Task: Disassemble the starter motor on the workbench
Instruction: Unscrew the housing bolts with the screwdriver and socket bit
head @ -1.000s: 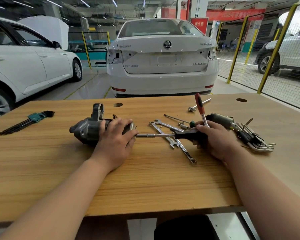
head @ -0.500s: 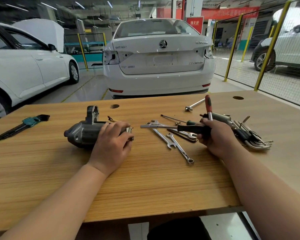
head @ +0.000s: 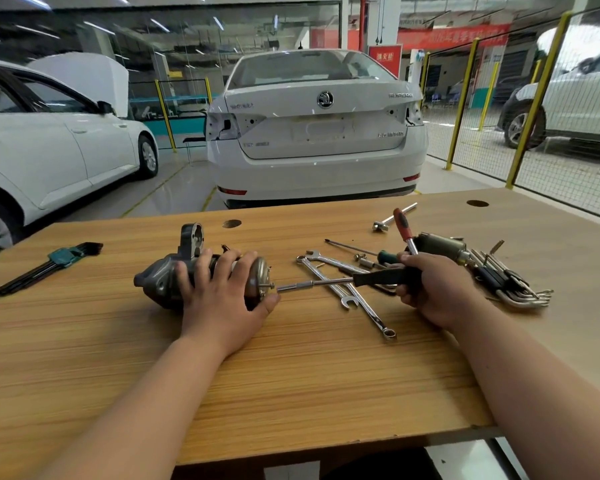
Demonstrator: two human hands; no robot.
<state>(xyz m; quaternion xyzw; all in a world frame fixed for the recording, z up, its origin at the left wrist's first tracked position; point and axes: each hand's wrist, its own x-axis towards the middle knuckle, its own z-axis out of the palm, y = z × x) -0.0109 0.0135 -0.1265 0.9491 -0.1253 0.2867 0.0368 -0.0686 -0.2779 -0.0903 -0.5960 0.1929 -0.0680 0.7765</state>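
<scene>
head, left grip [head: 222, 299] clasps starter motor [head: 158, 282]

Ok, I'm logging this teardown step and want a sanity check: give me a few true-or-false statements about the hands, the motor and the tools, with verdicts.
1. The left hand lies over the starter motor, which rests on the workbench. True.
2. The right hand grips a black-handled driver. True.
3. The driver's tip points away from the motor. False: it reaches the motor's end cover, next to the left thumb.
4. The teal-holder hex key set lies right of the motor. False: it lies to the motor's left, apart from it.
5. The spanners lie on the bench between the two hands. True.
</scene>
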